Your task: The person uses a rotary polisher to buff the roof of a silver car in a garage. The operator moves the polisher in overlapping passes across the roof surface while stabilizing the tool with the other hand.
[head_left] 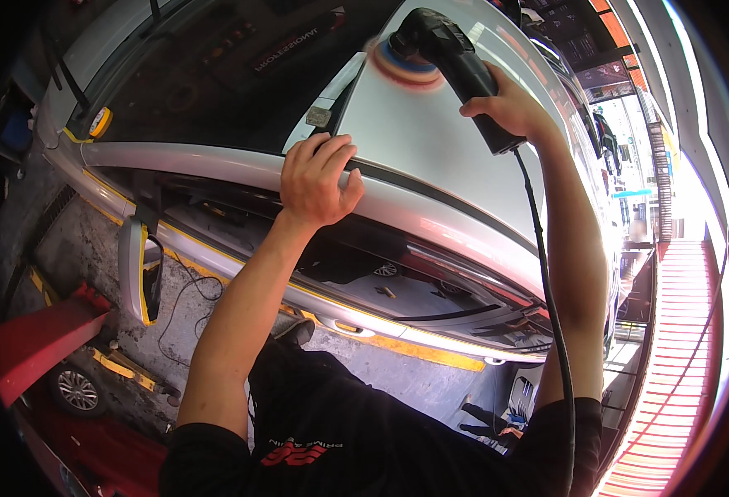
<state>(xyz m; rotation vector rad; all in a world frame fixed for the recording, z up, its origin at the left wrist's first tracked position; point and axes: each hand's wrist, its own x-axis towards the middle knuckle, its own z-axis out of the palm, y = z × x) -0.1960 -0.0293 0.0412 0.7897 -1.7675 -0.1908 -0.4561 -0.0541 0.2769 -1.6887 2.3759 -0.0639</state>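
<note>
My right hand [513, 108] is wrapped round the body of a black corded polisher [451, 62]. The polisher's round pad [406, 69] lies against the silver-white roof [439, 137] of a car, its coloured rings blurred as if spinning. My left hand [319, 180] rests on the roof's near edge, fingers bent over the dark trim and thumb apart; I see nothing held in it. Just beyond its fingertips sits a small greyish block-like piece [319, 116], beside the dark windshield [215, 91]. The polisher's cord [538, 224] runs down past my right forearm.
A yellow roll of tape [100, 123] sits near the windshield's lower corner. The side mirror [137, 269] juts out, edged with yellow tape, which also lines the car's side. A red lift arm [45, 340] and a wheel [77, 389] are at the lower left. Loose cable lies on the floor.
</note>
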